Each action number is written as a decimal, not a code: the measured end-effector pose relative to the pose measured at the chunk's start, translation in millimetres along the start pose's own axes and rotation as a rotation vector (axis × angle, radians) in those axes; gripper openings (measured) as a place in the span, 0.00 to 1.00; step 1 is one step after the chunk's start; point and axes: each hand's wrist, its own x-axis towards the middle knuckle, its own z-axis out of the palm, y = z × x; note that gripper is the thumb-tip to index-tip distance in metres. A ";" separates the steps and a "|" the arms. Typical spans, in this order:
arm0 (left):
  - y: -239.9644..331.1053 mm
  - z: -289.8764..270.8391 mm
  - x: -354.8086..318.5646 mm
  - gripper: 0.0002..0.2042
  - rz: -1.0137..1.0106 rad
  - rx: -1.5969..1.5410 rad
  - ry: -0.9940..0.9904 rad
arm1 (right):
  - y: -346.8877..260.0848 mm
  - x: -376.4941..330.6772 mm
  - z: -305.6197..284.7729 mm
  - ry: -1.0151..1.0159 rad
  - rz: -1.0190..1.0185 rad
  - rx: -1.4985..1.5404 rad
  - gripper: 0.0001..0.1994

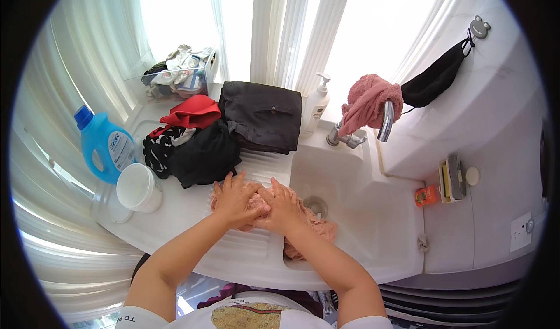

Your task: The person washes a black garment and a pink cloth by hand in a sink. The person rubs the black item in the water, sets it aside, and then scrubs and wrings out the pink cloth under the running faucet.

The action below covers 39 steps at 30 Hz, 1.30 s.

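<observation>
A wet pink garment (pixel 319 228) lies bunched on the ribbed washboard (pixel 245 244) and hangs over its edge into the sink basin. My left hand (pixel 234 204) presses down on the bunched part with fingers bent round it. Close beside it, my right hand (pixel 280 207) grips the same cloth, the two thumbs nearly touching. Folds of pink show between the hands. Just beyond my left fingertips is a heap of black clothing (pixel 205 154), with a red cloth (pixel 195 112) on top and a black-and-white patterned piece at its left.
Folded dark trousers (pixel 262 116) lie behind the washboard, near a white pump bottle (pixel 317 104). Pink cloth (pixel 370 101) drapes the faucet (pixel 386 123) above the sink (pixel 373 212). A blue detergent jug (pixel 105 145), white tub (pixel 140 188) and clothes-filled clear bin (pixel 181 75) stand left.
</observation>
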 end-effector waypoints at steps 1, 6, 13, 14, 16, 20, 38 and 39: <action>-4.0 0.0 -18.0 0.30 0.150 -0.098 0.062 | 4.2 -19.1 0.2 0.020 -0.110 0.034 0.32; 3.4 -2.4 -57.1 0.27 0.346 -0.253 0.124 | 10.1 -55.1 25.2 0.186 -0.449 0.031 0.25; 2.4 24.0 48.3 0.24 -0.114 -0.156 -0.002 | 47.1 37.5 23.0 0.357 -0.148 0.011 0.19; 1.5 26.5 53.9 0.24 -0.130 -0.156 -0.005 | 45.1 38.9 25.0 0.355 -0.093 -0.005 0.20; 0.1 27.0 60.3 0.25 -0.159 -0.156 -0.009 | 41.7 37.4 26.9 0.354 0.018 -0.038 0.20; -3.1 23.8 43.7 0.25 -0.199 -0.186 -0.025 | 34.8 -7.1 8.0 0.250 -0.044 0.133 0.35; 83.9 -81.9 50.4 0.22 -0.616 -2.336 -0.290 | 139.1 -88.8 -0.9 -0.117 0.397 0.703 0.29; 82.0 -77.1 45.9 0.23 -0.593 -2.358 -0.329 | 154.2 -93.7 -6.5 -0.022 0.409 0.797 0.27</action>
